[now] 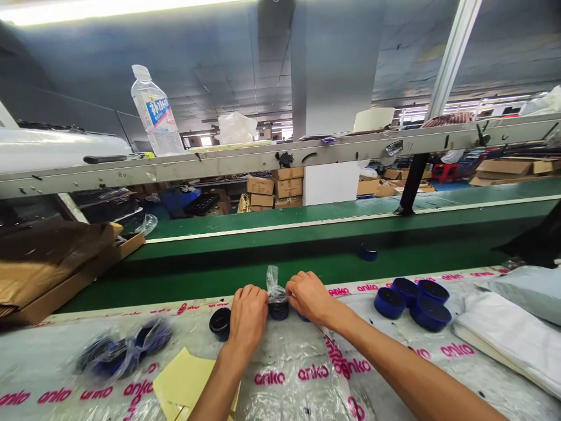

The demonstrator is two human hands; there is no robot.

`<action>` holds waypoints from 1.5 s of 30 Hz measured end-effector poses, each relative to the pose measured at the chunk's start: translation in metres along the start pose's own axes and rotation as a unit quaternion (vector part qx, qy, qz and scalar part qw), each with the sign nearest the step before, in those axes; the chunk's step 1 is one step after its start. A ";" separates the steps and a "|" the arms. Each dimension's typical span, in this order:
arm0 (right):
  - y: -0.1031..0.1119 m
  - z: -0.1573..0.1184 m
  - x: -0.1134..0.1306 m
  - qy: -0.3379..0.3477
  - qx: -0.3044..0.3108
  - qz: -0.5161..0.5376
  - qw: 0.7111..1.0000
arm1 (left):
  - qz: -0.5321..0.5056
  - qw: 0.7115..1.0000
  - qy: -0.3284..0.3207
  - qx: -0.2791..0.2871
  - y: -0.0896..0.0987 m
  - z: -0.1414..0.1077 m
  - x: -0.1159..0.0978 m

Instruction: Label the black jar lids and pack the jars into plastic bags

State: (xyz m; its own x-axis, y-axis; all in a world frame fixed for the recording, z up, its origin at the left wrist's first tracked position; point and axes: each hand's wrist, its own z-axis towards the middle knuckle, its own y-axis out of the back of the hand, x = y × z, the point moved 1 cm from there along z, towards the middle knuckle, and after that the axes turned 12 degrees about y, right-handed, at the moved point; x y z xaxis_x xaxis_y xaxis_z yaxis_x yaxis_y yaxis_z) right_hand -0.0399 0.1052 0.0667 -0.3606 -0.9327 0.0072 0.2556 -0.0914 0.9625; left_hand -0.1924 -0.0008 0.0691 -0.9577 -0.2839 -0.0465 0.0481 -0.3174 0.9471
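Note:
A clear plastic bag (272,279) stands up over a small round black-and-blue container (279,310) on the table's near side. My left hand (249,314) pinches the bag's left edge, fingers curled. From the other side, my right hand (308,296) is closed on the bag's right edge; its fingertips are partly hidden. Just left of my left hand sits another round container (220,323) with a black top. Part of one more blue piece shows under my right hand. Yellow paper sheets (184,380) lie beside my left forearm.
Several blue round containers (431,313) cluster at right, near white bags (508,333). Bagged containers (118,351) lie at left, beside an open carton (87,280). One blue container (367,252) rests on the green conveyor (210,275). A water bottle (156,114) stands on the shelf.

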 end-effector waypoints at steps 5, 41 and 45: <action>-0.002 -0.009 0.009 0.066 0.012 -0.035 0.997 | -0.003 0.999 -0.048 0.017 0.000 -0.004 0.007; -0.022 0.004 0.006 0.041 0.029 -0.035 0.998 | -0.087 0.993 -0.059 0.052 -0.029 0.008 -0.002; -0.010 0.012 0.001 0.007 0.015 -0.020 1.000 | -0.113 0.993 -0.010 0.030 -0.022 0.012 0.002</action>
State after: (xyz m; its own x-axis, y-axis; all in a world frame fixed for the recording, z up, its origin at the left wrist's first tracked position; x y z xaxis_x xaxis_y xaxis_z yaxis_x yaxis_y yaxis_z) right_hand -0.0532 0.1092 0.0605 -0.3569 -0.9335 -0.0345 0.2153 -0.1181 0.9694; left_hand -0.1986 0.0166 0.0519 -0.9477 -0.1928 -0.2543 -0.1850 -0.3171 0.9302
